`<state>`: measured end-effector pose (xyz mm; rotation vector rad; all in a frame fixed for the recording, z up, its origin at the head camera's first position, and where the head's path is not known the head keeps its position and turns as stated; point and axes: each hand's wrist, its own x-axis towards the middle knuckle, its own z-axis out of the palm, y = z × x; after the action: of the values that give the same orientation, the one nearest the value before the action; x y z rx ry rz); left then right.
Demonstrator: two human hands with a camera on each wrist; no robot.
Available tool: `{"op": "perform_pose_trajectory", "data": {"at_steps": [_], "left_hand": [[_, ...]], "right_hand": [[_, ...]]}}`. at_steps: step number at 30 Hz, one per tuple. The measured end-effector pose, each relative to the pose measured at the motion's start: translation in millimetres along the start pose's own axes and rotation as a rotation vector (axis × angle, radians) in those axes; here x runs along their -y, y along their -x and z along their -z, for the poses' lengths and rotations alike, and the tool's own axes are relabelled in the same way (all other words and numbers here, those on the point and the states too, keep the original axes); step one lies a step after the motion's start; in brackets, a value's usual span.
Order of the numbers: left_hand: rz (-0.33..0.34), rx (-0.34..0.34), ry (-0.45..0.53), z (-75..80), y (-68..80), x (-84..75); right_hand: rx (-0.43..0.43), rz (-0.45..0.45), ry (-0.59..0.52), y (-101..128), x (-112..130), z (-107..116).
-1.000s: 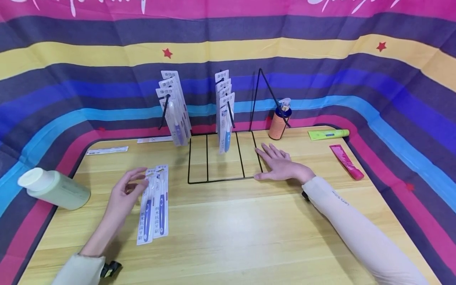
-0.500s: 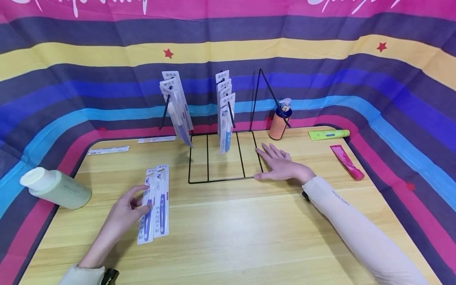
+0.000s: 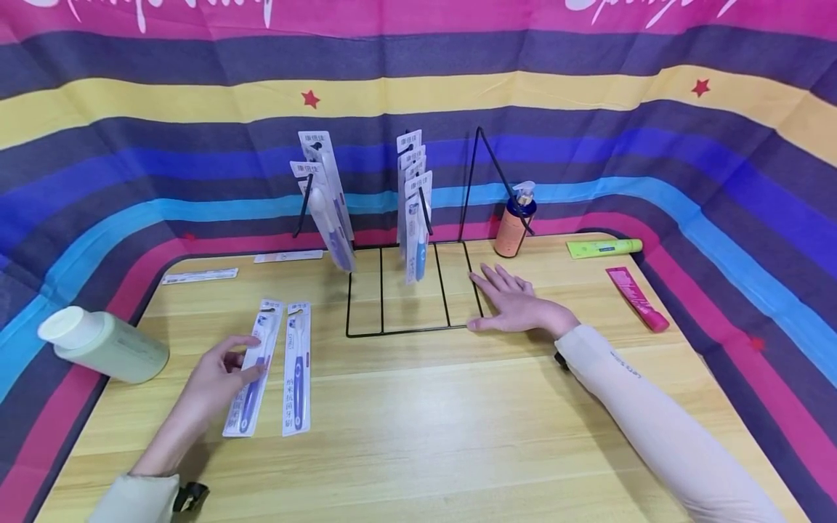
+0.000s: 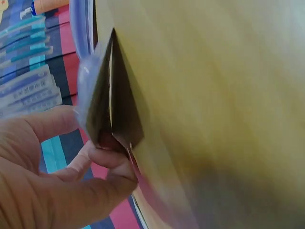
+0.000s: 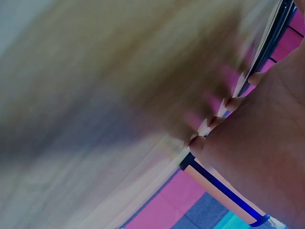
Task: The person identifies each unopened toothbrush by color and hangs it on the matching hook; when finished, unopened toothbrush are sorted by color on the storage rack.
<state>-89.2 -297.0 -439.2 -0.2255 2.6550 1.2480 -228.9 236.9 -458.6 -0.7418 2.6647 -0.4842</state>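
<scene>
My left hand (image 3: pixel 212 381) pinches the edges of a packaged purple toothbrush (image 3: pixel 253 370) between thumb and fingers, at the left of the table. In the left wrist view, this toothbrush pack (image 4: pixel 102 95) is tilted, with one edge at the wood. Just right of it lies a second packaged purple toothbrush (image 3: pixel 297 370), apart from the first. With fingers spread, my right hand (image 3: pixel 513 299) rests at the right side of the black wire rack's base (image 3: pixel 410 331). In the right wrist view the right hand (image 5: pixel 267 129) lies low against the table.
Packaged toothbrushes (image 3: pixel 329 218) hang on the rack's left hook, and more packs (image 3: pixel 415 218) on the middle one. A pump bottle (image 3: pixel 514 229) stands behind the right hook. Green (image 3: pixel 601 248) and pink tubes (image 3: pixel 636 299) lie right; a pale green bottle (image 3: pixel 107 345) lies left.
My left hand came down onto the left toothbrush pack, took hold of it and shifted it left, away from the other pack. The left hook's front packs swung. My right hand stayed put.
</scene>
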Motion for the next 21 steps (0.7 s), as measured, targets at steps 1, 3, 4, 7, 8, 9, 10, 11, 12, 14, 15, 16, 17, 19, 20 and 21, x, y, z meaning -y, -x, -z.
{"op": "perform_pose_trajectory", "data": {"at_steps": [1, 3, 4, 7, 8, 9, 10, 11, 12, 14, 15, 16, 17, 19, 20, 21], "left_hand": [[0.001, 0.0, 0.01, 2.1, -1.9, 1.1], [-0.005, -0.004, 0.024, 6.7, -6.0, 3.0], [-0.009, -0.006, 0.035, 9.5, -8.1, 4.0], [-0.036, -0.03, 0.063, 17.8, -12.2, 4.2], [-0.053, -0.047, 0.071, 20.4, -12.9, 3.3], [-0.073, -0.068, 0.081, 23.1, -12.7, 1.3], [-0.098, -0.097, 0.095, 25.1, -12.4, -1.3], [-0.123, -0.132, 0.108, 26.4, -11.8, -5.0], [-0.151, -0.168, 0.119, 27.0, -11.0, -9.0], [-0.198, -0.232, 0.156, 27.0, -8.7, -18.3], [-0.219, -0.262, 0.172, 26.3, -6.8, -23.6], [-0.239, -0.288, 0.189, 24.7, -4.8, -29.1], [-0.258, -0.311, 0.21, 22.9, -2.3, -35.0], [-0.304, -0.334, 0.318, 18.3, 3.7, -48.1], [-0.332, -0.339, 0.387, 15.4, 7.5, -55.3], [-0.365, -0.333, 0.463, 12.5, 11.4, -62.7]], "right_hand": [[-0.006, 0.012, -0.005, -0.4, -1.9, -1.2], [-0.013, 0.018, 0.002, -1.3, -3.9, -2.9], [-0.014, 0.019, 0.002, -1.2, -3.7, -2.8], [-0.018, 0.024, 0.002, -1.7, -3.1, -3.1], [-0.008, 0.011, 0.008, -1.0, -0.1, -1.2], [-0.003, 0.005, 0.007, -1.6, 0.3, -1.2], [-0.002, 0.003, 0.009, -1.8, -0.2, -1.4], [-0.001, 0.003, 0.007, -2.0, -0.5, -1.5], [0.001, -0.001, 0.014, -2.0, -0.9, -1.7], [0.004, -0.001, 0.011, -1.6, -0.9, -1.0], [0.003, -0.001, 0.012, -1.5, -0.9, -1.0], [0.006, -0.001, 0.015, -0.2, 1.4, 1.0], [0.006, 0.001, 0.013, 0.1, 1.7, 1.3], [0.003, 0.004, 0.005, 0.0, 1.2, 1.3], [0.002, 0.001, 0.005, -0.8, -0.3, 0.2], [0.002, -0.004, 0.005, -1.5, -2.0, -1.1]]}}
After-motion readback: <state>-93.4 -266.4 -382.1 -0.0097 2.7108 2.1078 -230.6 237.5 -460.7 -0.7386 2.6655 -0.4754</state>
